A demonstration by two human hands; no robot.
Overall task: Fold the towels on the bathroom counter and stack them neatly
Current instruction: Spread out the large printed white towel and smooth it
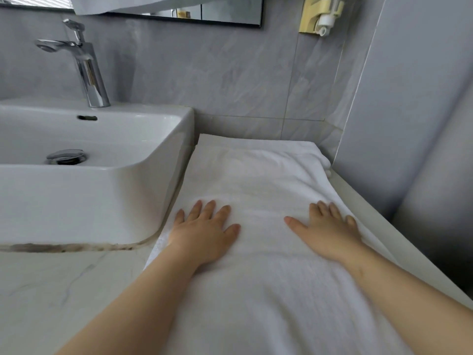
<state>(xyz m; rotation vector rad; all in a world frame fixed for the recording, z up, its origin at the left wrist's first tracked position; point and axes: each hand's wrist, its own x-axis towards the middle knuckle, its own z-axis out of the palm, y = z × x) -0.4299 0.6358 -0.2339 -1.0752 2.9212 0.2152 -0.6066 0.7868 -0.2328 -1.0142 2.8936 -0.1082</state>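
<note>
- The left hand [204, 234] lies palm down with fingers straight and slightly spread, pressing flat on the white terry towel [256, 180]; it grips nothing.
- The right hand [330, 231] lies the same way, palm down, fingers straight and the thumb stretched out toward the left hand; it also holds nothing and only presses on the cloth.
- Both hands rest on the towel's upper surface, the left near its edge beside the white ceramic basin [102, 201], the right near its opposite edge, with a bare band of cloth between them.
- The towel runs as a long strip away from the hands toward the tiled wall, and back under both forearms to the bottom of the view.
- At its far end, on the side away from the basin, layered folded edges [323, 162] show, stacked one on another; how many layers I cannot tell.
- The towel lies on the pale marbled stone counter [51, 290], just beside the basin's outer wall; whether cloth and basin touch I cannot tell.
- Behind the basin stands a chrome single-lever tap [88, 70], and in the basin's floor sits a chrome pop-up drain [67, 156].
- On the grey tiled wall [217, 73] beyond the basin hang a black-framed mirror [217, 11] and a yellowish plastic wall dispenser [321, 14].
</note>
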